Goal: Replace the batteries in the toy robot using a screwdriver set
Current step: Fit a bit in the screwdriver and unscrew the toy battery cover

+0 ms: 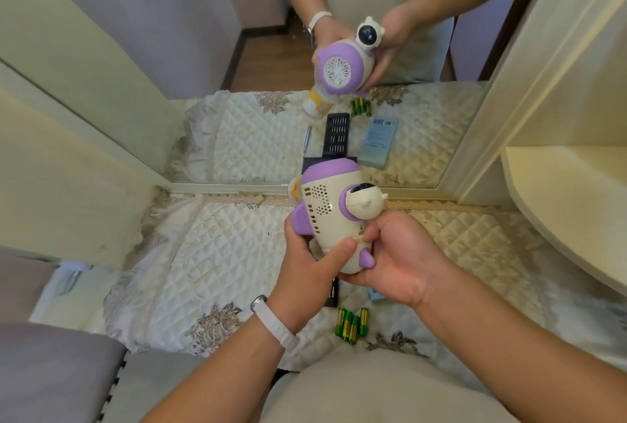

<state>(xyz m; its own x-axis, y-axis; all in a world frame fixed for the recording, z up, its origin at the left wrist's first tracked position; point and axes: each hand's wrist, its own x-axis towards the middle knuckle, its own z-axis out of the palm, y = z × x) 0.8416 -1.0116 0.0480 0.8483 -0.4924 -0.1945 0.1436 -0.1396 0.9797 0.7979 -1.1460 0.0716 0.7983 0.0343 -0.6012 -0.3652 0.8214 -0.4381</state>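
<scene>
A cream and purple toy robot (327, 208) is held in the air above a quilted table cover, its round head pointing right. My left hand (305, 281) grips its lower body, thumb laid across the cream shell. My right hand (395, 259) holds the underside near a purple foot, fingers curled round it. Several green and gold batteries (351, 322) lie on the cover below my hands. A black screwdriver bit case (331, 293) is mostly hidden under my hands.
A mirror (424, 137) stands right behind the toy and reflects it, my hands, the batteries, the bit case, a thin screwdriver and a pale blue box. The blue box (376, 295) peeks out under my right hand. A cream shelf (559, 205) juts in at right.
</scene>
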